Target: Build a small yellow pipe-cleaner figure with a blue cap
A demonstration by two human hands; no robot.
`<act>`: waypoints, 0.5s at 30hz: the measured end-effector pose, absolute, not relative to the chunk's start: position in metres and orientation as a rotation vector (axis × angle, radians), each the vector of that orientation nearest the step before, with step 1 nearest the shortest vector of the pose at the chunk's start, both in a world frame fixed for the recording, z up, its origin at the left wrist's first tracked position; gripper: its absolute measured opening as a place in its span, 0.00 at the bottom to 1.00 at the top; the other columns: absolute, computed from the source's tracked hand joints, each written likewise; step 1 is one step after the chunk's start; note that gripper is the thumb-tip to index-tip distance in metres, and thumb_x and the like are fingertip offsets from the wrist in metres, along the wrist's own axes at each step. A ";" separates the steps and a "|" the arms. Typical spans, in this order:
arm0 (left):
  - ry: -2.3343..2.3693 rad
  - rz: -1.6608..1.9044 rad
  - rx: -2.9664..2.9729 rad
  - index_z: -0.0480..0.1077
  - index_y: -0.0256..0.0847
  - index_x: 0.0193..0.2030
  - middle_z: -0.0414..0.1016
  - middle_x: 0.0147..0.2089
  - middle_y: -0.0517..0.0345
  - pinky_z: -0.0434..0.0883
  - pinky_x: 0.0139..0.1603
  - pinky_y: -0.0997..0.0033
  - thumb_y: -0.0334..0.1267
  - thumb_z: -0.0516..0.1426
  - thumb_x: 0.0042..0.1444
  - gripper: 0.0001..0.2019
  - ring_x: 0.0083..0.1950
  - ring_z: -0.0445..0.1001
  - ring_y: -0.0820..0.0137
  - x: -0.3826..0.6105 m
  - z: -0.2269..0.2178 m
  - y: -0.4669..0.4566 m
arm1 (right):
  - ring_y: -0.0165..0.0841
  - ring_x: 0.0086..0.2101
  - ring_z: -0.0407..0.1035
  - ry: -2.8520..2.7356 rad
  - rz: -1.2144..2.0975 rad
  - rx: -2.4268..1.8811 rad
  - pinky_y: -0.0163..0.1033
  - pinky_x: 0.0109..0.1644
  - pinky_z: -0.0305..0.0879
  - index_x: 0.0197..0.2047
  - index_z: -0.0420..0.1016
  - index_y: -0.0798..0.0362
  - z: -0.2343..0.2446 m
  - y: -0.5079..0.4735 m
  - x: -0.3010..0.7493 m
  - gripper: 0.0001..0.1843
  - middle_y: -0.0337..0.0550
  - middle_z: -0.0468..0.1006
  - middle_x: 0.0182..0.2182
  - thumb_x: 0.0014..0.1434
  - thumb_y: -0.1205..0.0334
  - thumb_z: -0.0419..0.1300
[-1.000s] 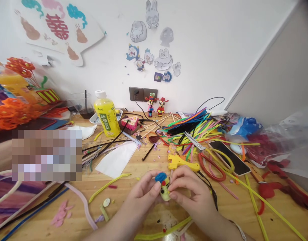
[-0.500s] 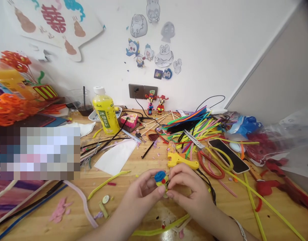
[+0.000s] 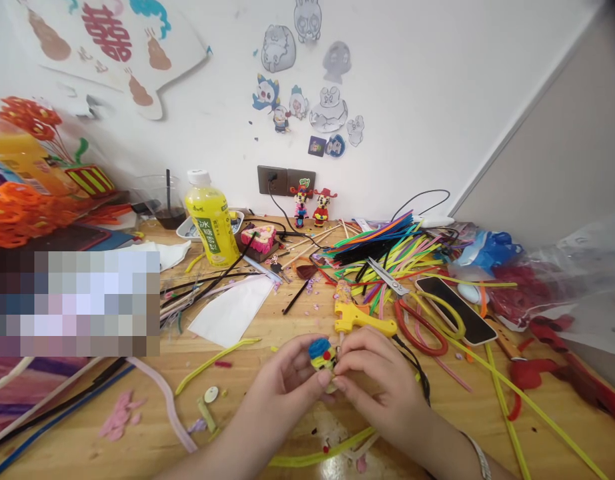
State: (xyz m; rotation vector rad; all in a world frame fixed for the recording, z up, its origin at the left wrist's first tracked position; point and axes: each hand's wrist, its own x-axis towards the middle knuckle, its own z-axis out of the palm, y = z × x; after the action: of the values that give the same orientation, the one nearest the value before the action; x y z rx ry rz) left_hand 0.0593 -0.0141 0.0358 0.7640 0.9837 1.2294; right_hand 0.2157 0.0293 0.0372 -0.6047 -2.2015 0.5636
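Both my hands pinch a small fuzzy pipe-cleaner figure, yellow with a blue top and a red dot, just above the wooden desk. My left hand grips it from the left with thumb and fingers closed. My right hand holds its right side, fingers curled round it. A yellow glue gun lies just beyond my right hand. A yellow-green pipe cleaner lies under my wrists.
A heap of coloured pipe cleaners with scissors lies at the back right, beside a phone. A yellow drink bottle stands at the back left. White paper and loose pipe cleaners are at the left. Plastic bags fill the right.
My hands have turned the figure a little and lifted it slightly toward the glue gun. The view has tilted down a bit. Both hands keep their hold.
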 end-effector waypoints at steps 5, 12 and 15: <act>0.989 1.221 0.781 0.69 0.40 0.39 0.76 0.37 0.55 0.71 0.36 0.69 0.42 0.67 0.36 0.21 0.41 0.73 0.63 0.058 0.034 -0.014 | 0.32 0.32 0.65 -2.304 0.336 -0.550 0.39 0.36 0.63 0.34 0.72 0.52 0.037 0.029 0.218 0.06 0.43 0.72 0.30 0.59 0.66 0.54; 1.046 1.247 0.816 0.70 0.39 0.39 0.76 0.37 0.53 0.71 0.35 0.68 0.41 0.67 0.36 0.22 0.39 0.73 0.62 0.057 0.034 -0.015 | 0.33 0.33 0.66 -2.269 0.306 -0.566 0.40 0.36 0.65 0.38 0.72 0.52 0.040 0.027 0.216 0.08 0.43 0.74 0.31 0.57 0.70 0.53; 1.048 1.251 0.825 0.70 0.38 0.38 0.76 0.34 0.54 0.71 0.31 0.69 0.42 0.67 0.35 0.22 0.35 0.74 0.64 0.057 0.035 -0.015 | 0.33 0.32 0.67 -2.199 0.357 -0.576 0.40 0.36 0.65 0.37 0.72 0.51 0.045 0.028 0.212 0.07 0.42 0.74 0.31 0.56 0.69 0.55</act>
State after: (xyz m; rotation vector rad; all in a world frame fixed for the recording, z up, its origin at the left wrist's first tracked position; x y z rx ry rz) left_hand 0.0571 -0.0148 0.0348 0.8252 1.0475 1.2509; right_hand 0.2123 0.0279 0.0446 -0.5758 -2.1992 0.3571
